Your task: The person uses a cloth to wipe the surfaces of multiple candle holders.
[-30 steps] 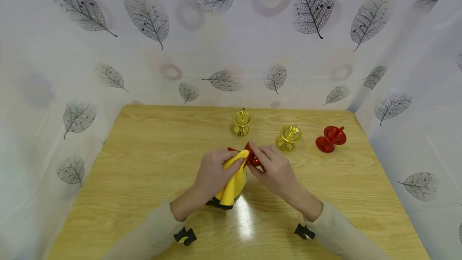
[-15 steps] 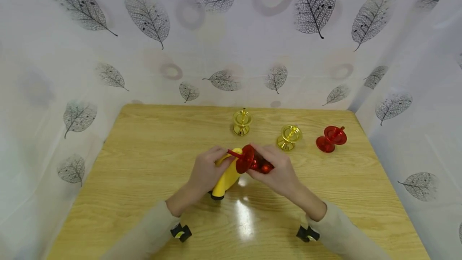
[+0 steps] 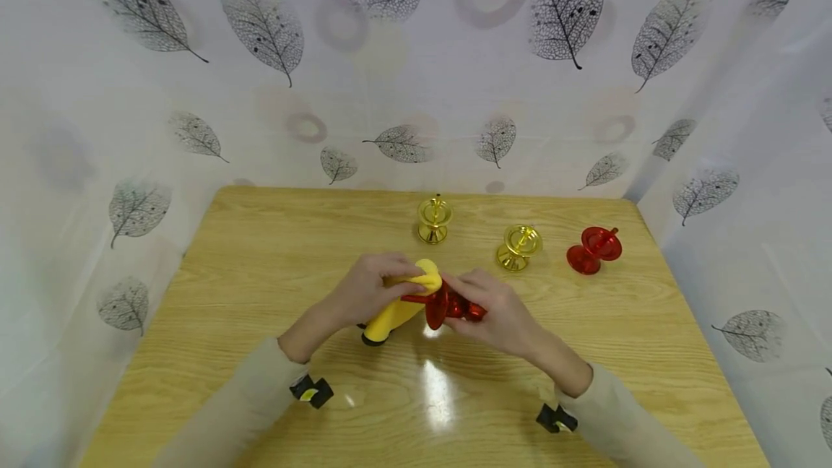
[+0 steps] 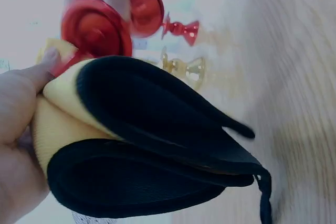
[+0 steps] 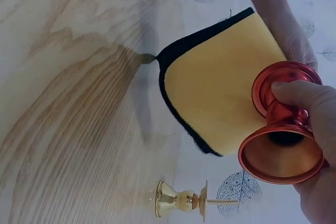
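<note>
A red metallic candle holder [image 3: 438,307] lies tilted on its side in the air, its spike pointing left. My right hand [image 3: 499,311] grips it round the stem; the hollow base shows in the right wrist view. My left hand [image 3: 370,285] pinches a yellow cloth with black edging [image 4: 63,124], bunched near the holder's dish and spike. The cloth's lower part hangs down, its folds and black border facing the left wrist camera. Fingers and cloth hide part of the spike and dish.
Two gold candle holders [image 3: 434,219] stand upright towards the back of the wooden table [image 3: 273,251]. Another red candle holder [image 3: 594,250] stands at the back right. A pale sheet with leaf prints [image 3: 403,92] rises behind the table.
The red candle holder has turned, showing its dish and spike. My left hand and the cloth have shifted, with the cloth's bunched top now against the dish. The standing holders stay put.
</note>
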Demonstrator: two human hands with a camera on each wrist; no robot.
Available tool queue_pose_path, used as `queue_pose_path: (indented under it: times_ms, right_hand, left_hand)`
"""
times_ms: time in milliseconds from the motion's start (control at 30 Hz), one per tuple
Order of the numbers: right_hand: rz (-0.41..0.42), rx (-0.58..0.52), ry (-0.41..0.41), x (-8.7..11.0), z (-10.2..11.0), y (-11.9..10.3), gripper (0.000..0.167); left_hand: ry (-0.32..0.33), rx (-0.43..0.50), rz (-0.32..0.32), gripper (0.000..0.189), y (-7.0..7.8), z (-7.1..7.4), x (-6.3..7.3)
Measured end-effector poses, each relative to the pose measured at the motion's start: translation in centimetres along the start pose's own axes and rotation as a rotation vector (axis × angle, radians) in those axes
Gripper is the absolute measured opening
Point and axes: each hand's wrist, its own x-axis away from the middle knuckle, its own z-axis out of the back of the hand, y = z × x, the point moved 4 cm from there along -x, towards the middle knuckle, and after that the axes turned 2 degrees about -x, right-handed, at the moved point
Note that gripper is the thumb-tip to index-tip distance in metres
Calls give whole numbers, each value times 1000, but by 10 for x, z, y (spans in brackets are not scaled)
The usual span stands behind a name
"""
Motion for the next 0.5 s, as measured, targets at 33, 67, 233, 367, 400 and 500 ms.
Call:
queue_pose_path:
  times_ms: [33,67,233,367,400,500]
  right_hand:
    - [6,17,-5,0,0,0,73]
    - [10,30,-9,-1,1,1,73]
    - [27,70,-19,-1,3,3,74]
    - [55,88,-1,-1,5,4,74]
    - [62,86,4,-1,6,4,73]
    - [76,78,16,-1,7,4,72]
  left_hand:
    - [-15,0,-7,18,1,0,0]
    - [-29,-1,-14,19,3,0,0]
    - [-78,-34,-61,22,10,-2,0]
    - [-86,-69,-102,22,12,-2,2]
    - [-78,-76,-105,21,11,-1,3]
    - [-57,-85,-99,20,10,3,7]
